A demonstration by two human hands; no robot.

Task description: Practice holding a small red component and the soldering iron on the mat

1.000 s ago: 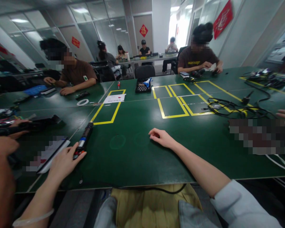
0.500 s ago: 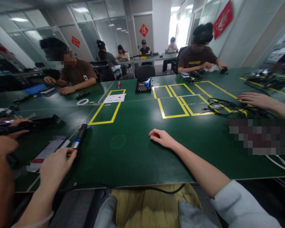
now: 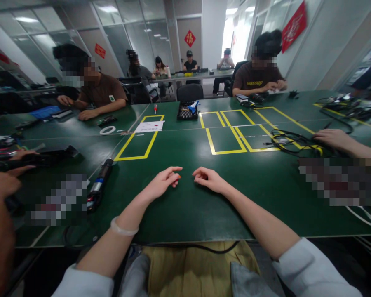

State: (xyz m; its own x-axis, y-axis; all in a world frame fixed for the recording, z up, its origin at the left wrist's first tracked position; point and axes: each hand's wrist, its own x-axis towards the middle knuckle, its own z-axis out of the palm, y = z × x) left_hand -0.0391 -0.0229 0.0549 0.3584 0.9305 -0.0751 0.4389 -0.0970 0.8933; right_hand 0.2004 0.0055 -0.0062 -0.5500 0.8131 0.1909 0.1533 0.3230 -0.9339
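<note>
My left hand (image 3: 167, 180) hovers low over or rests on the green table (image 3: 179, 218), near its middle. The index finger is stretched out, and a small orange spot shows at the thumb tip; no held object can be made out. Just across a narrow gap, my right hand (image 3: 208, 180) rests with its fingers curled in, nothing visible in them. Left of my left forearm lies a black stick-shaped tool (image 3: 100, 181) with a silver and blue band, like an electric screwdriver; neither hand touches it.
Yellow tape frames (image 3: 228, 153) mark the table. A black tray (image 3: 187, 118) with small parts stands beyond, near a white tape roll (image 3: 107, 130) and paper (image 3: 150, 126). Tangled black cables (image 3: 292, 142) lie at right by a co-worker's hand (image 3: 334, 138). Another person's hand (image 3: 1, 189) is at far left.
My left hand has let go of the stick-shaped tool and moved right, close to my right hand. The tool stays on the table. My right hand has hardly moved.
</note>
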